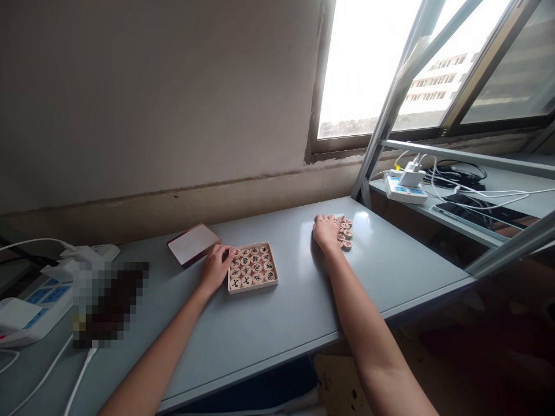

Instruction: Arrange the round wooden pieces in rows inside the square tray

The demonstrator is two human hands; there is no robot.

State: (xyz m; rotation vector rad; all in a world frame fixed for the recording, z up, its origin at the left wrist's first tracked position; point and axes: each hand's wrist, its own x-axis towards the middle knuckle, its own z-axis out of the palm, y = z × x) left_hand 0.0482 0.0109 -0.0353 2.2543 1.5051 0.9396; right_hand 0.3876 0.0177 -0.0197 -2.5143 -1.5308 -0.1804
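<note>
Near the middle of the desk lies an open shallow box (254,289) filled with rows of round wooden Chinese chess pieces (256,267) marked with dark characters. My left hand (215,267) is at the box's upper left corner, its thumb and fingers bent about the edge; whether they also touch a piece there I cannot make out. Farther right, my right hand (327,229) rests over a group of loose chess pieces (347,233). Its fingers are spread across them, and some pieces are hidden beneath. The box lid (195,242) lies inside up behind my left hand.
A power strip (50,294) with plugs and white cables takes up the desk's left end, next to a pixelated patch. Metal bars (390,98) rise at the right. Beyond them, another surface holds a power strip (405,188) and black coiled cable (459,173). A wall and window stand behind.
</note>
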